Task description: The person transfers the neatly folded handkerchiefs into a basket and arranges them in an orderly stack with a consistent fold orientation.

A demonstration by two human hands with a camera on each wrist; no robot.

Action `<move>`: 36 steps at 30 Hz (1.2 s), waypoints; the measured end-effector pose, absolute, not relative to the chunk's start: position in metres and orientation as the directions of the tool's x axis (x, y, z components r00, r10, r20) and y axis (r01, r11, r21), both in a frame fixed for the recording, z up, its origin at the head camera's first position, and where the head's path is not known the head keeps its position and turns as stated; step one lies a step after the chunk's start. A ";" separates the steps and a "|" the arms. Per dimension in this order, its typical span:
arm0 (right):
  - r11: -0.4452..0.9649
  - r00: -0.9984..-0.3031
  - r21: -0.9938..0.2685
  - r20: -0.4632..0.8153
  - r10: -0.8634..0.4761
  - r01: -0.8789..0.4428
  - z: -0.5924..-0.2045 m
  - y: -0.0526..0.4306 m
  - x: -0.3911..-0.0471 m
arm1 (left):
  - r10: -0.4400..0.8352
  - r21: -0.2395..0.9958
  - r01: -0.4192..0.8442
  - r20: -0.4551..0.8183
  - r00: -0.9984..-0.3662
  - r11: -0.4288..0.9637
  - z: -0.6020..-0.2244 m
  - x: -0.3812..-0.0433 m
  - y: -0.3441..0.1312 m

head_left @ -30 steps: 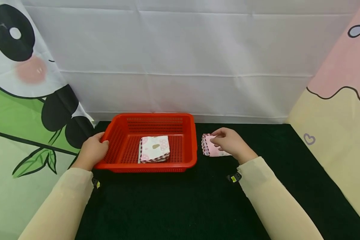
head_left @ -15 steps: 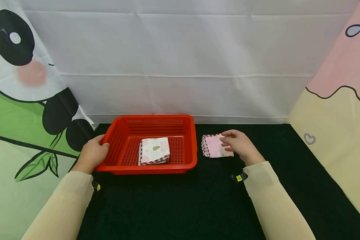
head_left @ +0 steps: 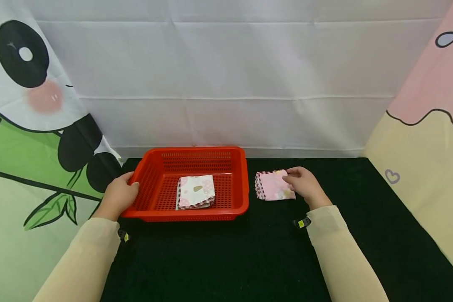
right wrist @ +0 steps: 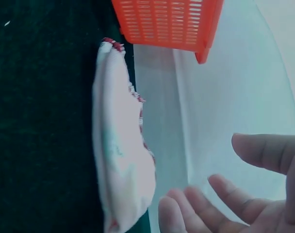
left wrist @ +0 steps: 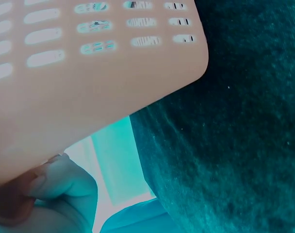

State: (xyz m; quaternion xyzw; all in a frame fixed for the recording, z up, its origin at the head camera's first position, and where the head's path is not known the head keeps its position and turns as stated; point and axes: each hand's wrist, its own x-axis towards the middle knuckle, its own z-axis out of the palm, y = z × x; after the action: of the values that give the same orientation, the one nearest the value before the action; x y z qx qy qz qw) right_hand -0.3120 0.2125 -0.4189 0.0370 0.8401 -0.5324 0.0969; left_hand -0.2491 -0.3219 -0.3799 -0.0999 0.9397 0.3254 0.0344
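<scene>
A red perforated plastic basket (head_left: pixel 188 216) stands at the back of the dark green table. My left hand (head_left: pixel 117 197) grips its left rim; the left wrist view shows the thumb and fingers (left wrist: pixel 70 179) pinching the edge. Inside lies a small folded white cloth (head_left: pixel 196 189) with pink spots and a checked border. To the basket's right, a folded pink cloth (head_left: pixel 272 186) with a checked edge rests on the table. My right hand (head_left: pixel 305 186) is at that cloth's right side. In the right wrist view its fingers (right wrist: pixel 242 201) are spread and relaxed, apart from the cloth (right wrist: pixel 123 145).
A white sheet (head_left: pixel 226 75) hangs behind the table. A panda-print cloth (head_left: pixel 75 176) borders the left side, and a pink and cream printed cloth (head_left: pixel 419 155) borders the right. Dark green fabric (head_left: pixel 211 260) covers the table.
My right hand has drawn back to the right from over the pink cloth, so more of the cloth shows. The left hand keeps its hold on the basket. The head view has shifted slightly.
</scene>
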 end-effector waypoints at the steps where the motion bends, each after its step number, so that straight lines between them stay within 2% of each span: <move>1: 0.428 -0.977 -0.887 -0.208 -0.035 0.174 -0.421 0.213 -0.312 | -0.164 0.605 -0.209 -0.129 -0.978 0.768 -0.380 -0.249 -0.322; 6: 0.438 -0.975 -0.876 -0.222 0.002 0.201 -0.428 0.218 -0.313 | -0.161 0.615 -0.204 -0.125 -0.979 0.762 -0.381 -0.252 -0.319; 25: 0.427 -0.955 -0.864 -0.295 -0.005 0.265 -0.443 0.221 -0.315 | -0.163 0.626 -0.213 -0.137 -0.977 0.750 -0.381 -0.250 -0.321; 36: 0.370 -0.948 -0.885 -0.316 -0.028 0.284 -0.448 0.221 -0.321 | -0.170 0.615 -0.219 -0.138 -0.976 0.757 -0.380 -0.247 -0.322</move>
State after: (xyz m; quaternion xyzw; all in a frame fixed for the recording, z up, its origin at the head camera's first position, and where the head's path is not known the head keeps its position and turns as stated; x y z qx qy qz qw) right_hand -0.3206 0.2215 -0.4484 0.0782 0.8156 -0.5559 0.1403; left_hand -0.2474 -0.3219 -0.3795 -0.1039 0.9366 0.3326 0.0368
